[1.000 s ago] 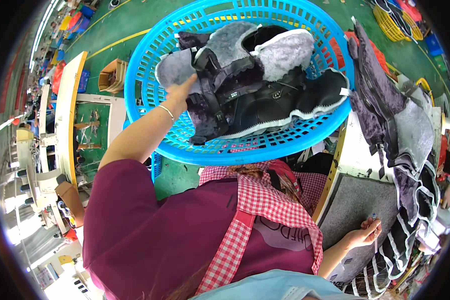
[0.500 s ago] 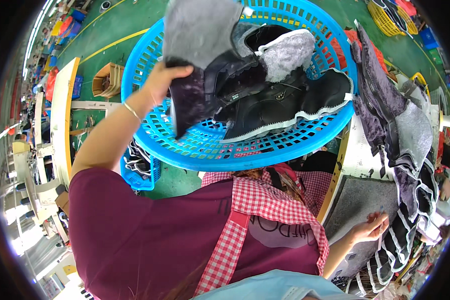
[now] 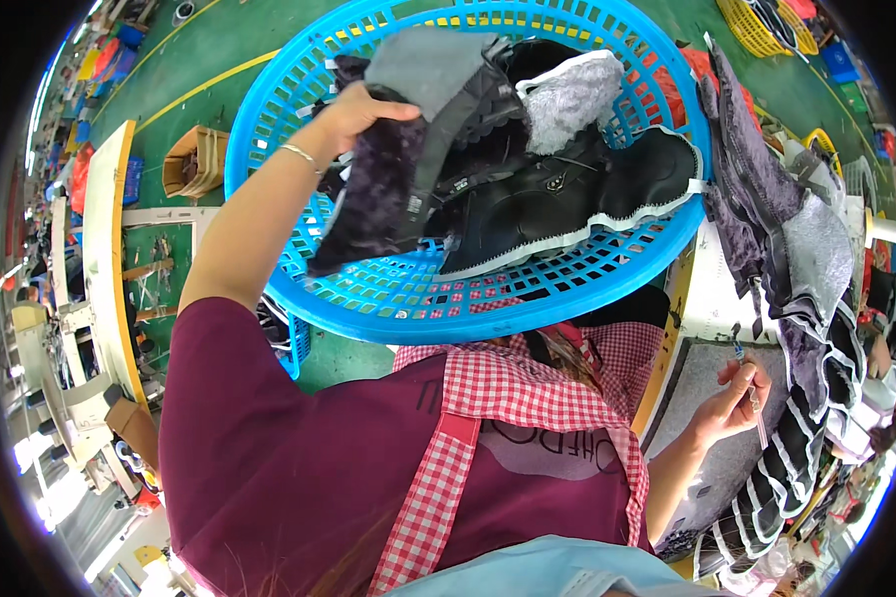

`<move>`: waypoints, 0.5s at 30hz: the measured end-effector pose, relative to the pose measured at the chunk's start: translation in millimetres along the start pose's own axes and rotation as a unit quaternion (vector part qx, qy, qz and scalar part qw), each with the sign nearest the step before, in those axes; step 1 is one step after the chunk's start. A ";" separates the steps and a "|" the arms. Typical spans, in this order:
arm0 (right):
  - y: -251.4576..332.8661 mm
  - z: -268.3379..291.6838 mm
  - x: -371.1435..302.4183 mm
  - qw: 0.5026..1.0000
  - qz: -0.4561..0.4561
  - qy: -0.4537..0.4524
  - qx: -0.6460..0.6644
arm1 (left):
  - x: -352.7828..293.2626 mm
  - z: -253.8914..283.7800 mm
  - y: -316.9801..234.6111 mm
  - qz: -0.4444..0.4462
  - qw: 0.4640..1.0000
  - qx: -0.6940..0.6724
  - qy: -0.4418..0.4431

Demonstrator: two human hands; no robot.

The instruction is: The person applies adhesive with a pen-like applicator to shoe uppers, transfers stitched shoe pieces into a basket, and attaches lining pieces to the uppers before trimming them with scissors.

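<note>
In the wide blue plastic basket [image 3: 488, 326], my left hand [image 3: 353, 117] grips a black boot upper [image 3: 373, 194] with grey and dark purple fuzzy lining, thumb on top. Its lower edge hangs inside the basket's left part. Beside it lie more black uppers [image 3: 538, 204] with white-edged rims and grey plush lining. Over at the right, my right hand [image 3: 729, 403] is closed around a thin tool with a clear handle [image 3: 756, 406]; a dark tip sticks up past the fingers. That hand hovers above a grey mat [image 3: 697, 383].
Fuzzy-lined uppers [image 3: 816, 249] hang in a pile along the right of the white worktable [image 3: 717, 289], with a row of black, white-edged pieces [image 3: 767, 488] below. At left stand a wooden-edged table [image 3: 110, 259] and a cardboard box [image 3: 195, 161]. A yellow basket [image 3: 767, 40] sits far right.
My left hand has moved right and lowered the boot upper into the basket. My right hand has risen slightly, turning the thin tool upright.
</note>
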State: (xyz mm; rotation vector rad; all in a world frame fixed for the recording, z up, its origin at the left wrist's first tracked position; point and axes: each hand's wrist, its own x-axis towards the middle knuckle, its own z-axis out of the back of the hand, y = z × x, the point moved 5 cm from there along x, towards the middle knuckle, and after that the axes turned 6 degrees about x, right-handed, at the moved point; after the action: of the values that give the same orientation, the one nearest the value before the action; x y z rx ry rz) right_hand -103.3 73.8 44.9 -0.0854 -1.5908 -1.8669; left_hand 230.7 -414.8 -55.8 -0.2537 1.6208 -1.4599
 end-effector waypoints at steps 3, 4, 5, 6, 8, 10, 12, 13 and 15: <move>-3.9 4.5 -7.3 0.999 -0.019 -0.026 0.005 | -9.4 3.0 -35.5 -0.014 0.999 -0.015 0.034; -4.8 3.1 -9.6 0.999 -0.024 -0.031 0.002 | -7.7 -6.0 -44.0 -0.049 0.996 -0.019 0.069; -5.4 2.6 -12.1 0.999 -0.029 -0.037 -0.002 | -5.4 -17.0 -51.1 -0.085 0.991 -0.024 0.105; -7.0 2.0 -14.6 0.999 -0.039 -0.030 -0.002 | 0.4 -34.5 -49.4 -0.076 0.987 -0.051 0.133; -3.2 -2.2 -16.1 0.999 -0.037 -0.020 -0.004 | 23.5 -72.5 -41.3 -0.106 0.984 0.050 0.134; -0.8 -4.2 -18.0 0.999 -0.046 0.007 -0.004 | 44.9 -103.5 -19.5 -0.236 0.958 0.148 0.063; -0.1 -1.2 -21.0 0.999 -0.054 -0.001 0.000 | 61.5 -118.4 3.0 -0.285 0.880 0.377 -0.040; -0.2 1.9 -23.9 0.998 -0.065 -0.009 0.003 | 52.5 -134.7 0.0 -0.328 0.861 0.386 -0.033; -2.1 10.7 -29.6 0.996 -0.079 -0.032 -0.001 | 28.5 -151.4 -16.3 -0.394 0.834 0.380 -0.064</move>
State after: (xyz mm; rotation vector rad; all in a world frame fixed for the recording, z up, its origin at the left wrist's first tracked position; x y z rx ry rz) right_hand -85.5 96.5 32.3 -0.0214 -1.6821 -2.0052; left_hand 99.0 -334.9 -72.6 -0.5773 0.6996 -2.5246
